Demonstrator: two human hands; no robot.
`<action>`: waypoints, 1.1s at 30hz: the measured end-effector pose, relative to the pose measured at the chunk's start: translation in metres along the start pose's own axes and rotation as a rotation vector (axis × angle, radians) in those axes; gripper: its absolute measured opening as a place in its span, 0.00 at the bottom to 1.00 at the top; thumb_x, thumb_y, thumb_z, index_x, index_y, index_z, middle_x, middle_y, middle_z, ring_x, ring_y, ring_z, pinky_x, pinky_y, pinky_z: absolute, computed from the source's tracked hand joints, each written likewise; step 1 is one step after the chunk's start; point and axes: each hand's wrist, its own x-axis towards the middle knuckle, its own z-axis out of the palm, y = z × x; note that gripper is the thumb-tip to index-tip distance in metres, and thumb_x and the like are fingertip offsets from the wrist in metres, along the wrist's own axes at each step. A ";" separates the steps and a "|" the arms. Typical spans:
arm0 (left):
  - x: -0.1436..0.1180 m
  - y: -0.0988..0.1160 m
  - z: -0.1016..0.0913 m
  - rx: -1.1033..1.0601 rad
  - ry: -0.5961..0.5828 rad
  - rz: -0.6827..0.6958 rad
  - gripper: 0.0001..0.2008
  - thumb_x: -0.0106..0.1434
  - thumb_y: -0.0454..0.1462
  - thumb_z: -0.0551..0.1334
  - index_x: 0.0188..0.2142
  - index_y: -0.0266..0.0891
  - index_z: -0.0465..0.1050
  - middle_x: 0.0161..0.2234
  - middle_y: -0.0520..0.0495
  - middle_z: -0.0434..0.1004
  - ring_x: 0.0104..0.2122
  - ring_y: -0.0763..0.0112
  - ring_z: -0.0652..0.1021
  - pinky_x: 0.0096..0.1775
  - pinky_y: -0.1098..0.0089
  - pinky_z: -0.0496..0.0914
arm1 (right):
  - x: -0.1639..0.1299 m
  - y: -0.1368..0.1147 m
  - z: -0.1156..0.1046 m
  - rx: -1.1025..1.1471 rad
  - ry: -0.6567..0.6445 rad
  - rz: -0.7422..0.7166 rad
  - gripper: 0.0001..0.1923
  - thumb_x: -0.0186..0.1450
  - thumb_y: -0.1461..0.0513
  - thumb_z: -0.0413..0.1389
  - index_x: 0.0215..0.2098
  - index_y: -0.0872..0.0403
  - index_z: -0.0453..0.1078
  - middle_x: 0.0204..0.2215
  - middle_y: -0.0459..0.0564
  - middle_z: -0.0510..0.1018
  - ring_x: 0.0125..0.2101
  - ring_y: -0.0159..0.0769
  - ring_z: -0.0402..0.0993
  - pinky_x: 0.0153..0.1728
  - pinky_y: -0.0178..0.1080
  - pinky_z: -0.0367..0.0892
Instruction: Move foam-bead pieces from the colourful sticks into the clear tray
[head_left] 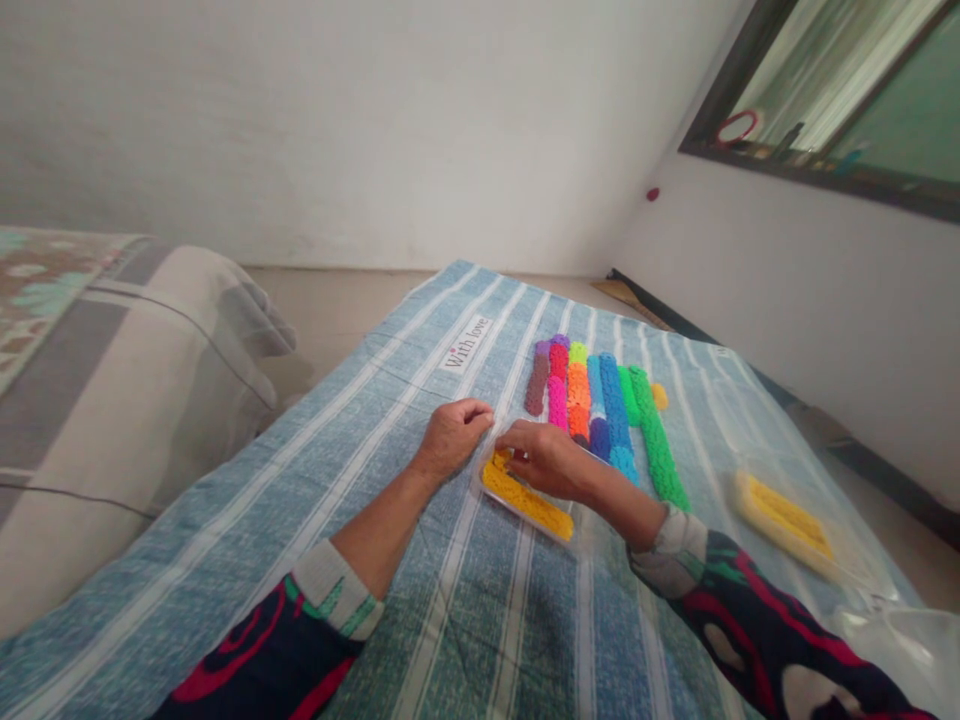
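Observation:
A shallow pale tray (564,537) lies on the striped cloth, with a strip of yellow textured pieces (529,503) in it. Over the tray's far end is my right hand (544,455), its fingers bent and pinched at the yellow pieces; what they grip is hidden. Just left of the tray's corner, my left hand (454,435) is closed, thumb and forefinger pressed together. Anything between those fingertips is too small to make out. Beyond my right hand, colourful textured strips (616,405) lie side by side, in brown, red, pink, orange, blue and green.
A clear container with yellow contents (787,515) sits to the right, near a transparent plastic bag (904,640). The striped cloth (345,500) covers the table. A cloth-covered piece of furniture (187,340) stands at left. A window (840,100) is at upper right.

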 end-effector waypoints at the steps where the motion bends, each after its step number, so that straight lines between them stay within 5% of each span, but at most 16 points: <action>1: 0.000 0.000 0.000 0.002 -0.001 -0.001 0.11 0.54 0.42 0.59 0.28 0.39 0.77 0.24 0.54 0.77 0.28 0.71 0.74 0.34 0.71 0.68 | 0.000 0.000 0.000 -0.005 0.001 0.000 0.11 0.60 0.72 0.54 0.37 0.56 0.74 0.32 0.47 0.74 0.31 0.30 0.68 0.33 0.32 0.61; 12: 0.001 0.006 -0.004 0.017 -0.006 -0.011 0.12 0.52 0.44 0.60 0.29 0.39 0.77 0.26 0.53 0.78 0.30 0.69 0.76 0.37 0.70 0.69 | 0.001 0.003 -0.002 -0.048 0.063 -0.038 0.12 0.61 0.72 0.55 0.40 0.56 0.74 0.33 0.49 0.76 0.31 0.32 0.69 0.33 0.33 0.62; 19: 0.003 0.009 -0.009 0.048 -0.004 -0.046 0.15 0.52 0.47 0.60 0.31 0.40 0.78 0.27 0.53 0.81 0.29 0.68 0.77 0.34 0.70 0.70 | -0.013 0.019 -0.041 -0.051 0.260 -0.041 0.11 0.62 0.71 0.55 0.41 0.56 0.75 0.33 0.49 0.77 0.32 0.31 0.71 0.35 0.33 0.64; 22: 0.004 0.009 -0.011 0.073 -0.002 -0.059 0.15 0.51 0.48 0.61 0.31 0.41 0.78 0.27 0.53 0.81 0.29 0.67 0.77 0.33 0.70 0.70 | -0.026 0.049 -0.067 -0.131 0.367 0.088 0.11 0.62 0.70 0.55 0.40 0.55 0.76 0.33 0.49 0.78 0.31 0.31 0.72 0.36 0.34 0.64; 27: 0.006 0.011 -0.013 0.107 0.009 -0.077 0.15 0.50 0.48 0.61 0.30 0.42 0.78 0.27 0.53 0.82 0.28 0.66 0.78 0.32 0.71 0.70 | -0.059 0.125 -0.104 -0.312 0.368 0.600 0.13 0.60 0.67 0.56 0.42 0.53 0.77 0.38 0.49 0.81 0.37 0.35 0.75 0.40 0.34 0.65; 33: 0.006 0.008 -0.014 0.112 0.024 -0.105 0.15 0.49 0.49 0.62 0.31 0.43 0.79 0.27 0.53 0.82 0.29 0.65 0.78 0.31 0.71 0.70 | -0.099 0.193 -0.109 -0.375 0.364 0.836 0.16 0.58 0.69 0.54 0.41 0.54 0.79 0.37 0.52 0.82 0.39 0.40 0.77 0.40 0.35 0.66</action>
